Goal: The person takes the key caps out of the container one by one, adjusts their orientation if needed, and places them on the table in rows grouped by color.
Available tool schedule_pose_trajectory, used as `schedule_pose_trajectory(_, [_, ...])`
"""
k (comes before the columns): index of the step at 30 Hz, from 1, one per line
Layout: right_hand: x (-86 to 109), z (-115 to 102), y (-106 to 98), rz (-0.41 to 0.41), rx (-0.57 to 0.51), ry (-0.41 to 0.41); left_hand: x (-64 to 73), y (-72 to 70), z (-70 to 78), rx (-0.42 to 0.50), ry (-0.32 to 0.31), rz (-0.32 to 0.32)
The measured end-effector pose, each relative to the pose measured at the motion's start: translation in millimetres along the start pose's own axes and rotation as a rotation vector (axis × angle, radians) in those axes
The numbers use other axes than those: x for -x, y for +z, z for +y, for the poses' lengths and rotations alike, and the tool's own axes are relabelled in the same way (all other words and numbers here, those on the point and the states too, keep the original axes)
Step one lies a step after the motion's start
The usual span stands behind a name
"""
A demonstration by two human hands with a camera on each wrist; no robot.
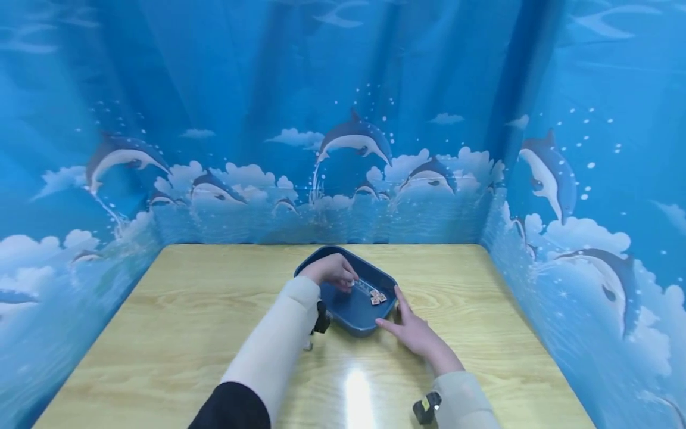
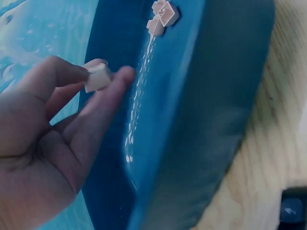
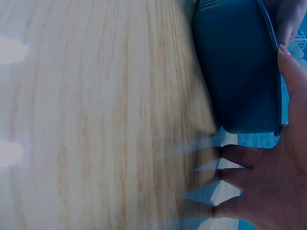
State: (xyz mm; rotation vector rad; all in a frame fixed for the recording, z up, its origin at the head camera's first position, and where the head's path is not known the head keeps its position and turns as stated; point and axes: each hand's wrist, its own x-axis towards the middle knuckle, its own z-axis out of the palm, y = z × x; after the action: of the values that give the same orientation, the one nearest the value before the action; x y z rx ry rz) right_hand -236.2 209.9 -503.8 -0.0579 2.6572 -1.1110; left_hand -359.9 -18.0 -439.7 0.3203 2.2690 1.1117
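Observation:
A dark blue tray (image 1: 351, 313) with raised walls sits on the table. Inside its right end lies a small cluster of pale blocks (image 1: 377, 297) with reddish marks, also seen as pinkish blocks (image 2: 162, 17) in the left wrist view. My left hand (image 1: 334, 272) reaches over the tray and pinches one small white block (image 2: 98, 78) between thumb and fingers. At the tray's right corner, my right hand (image 1: 415, 332) touches the rim with its thumb. The other fingers (image 3: 235, 176) of that hand are spread and fairly straight beside the outer wall, their tips at the tabletop.
The light wooden table (image 1: 214, 310) carries the tray near its far edge. Blue curtains (image 1: 225, 89) printed with dolphins stand behind the table and along both sides. Small black cameras (image 1: 427, 408) are strapped to the wrists.

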Motion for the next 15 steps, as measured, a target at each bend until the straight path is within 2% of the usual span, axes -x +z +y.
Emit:
schedule_pose_trajectory(5, [0.9,-2,-1,-0.007,-0.005,0.003,17.3,-4.1,-12.6,0.104,0.115,0.054])
schedule_pose_trajectory(9, [1.0,-2,-1,-0.013,-0.002,-0.002,31.7,-4.4,-18.4,0.205,0.184,0.133])
schedule_pose_trajectory(11, [0.8,-2,-1,-0.013,-0.001,-0.002,39.1,-4.5,-20.7,0.227,0.209,0.182])
schedule_pose_trajectory(15, [0.5,-2,0,-0.013,0.003,-0.002,54.9,-5.4,-26.6,0.203,0.257,0.278])
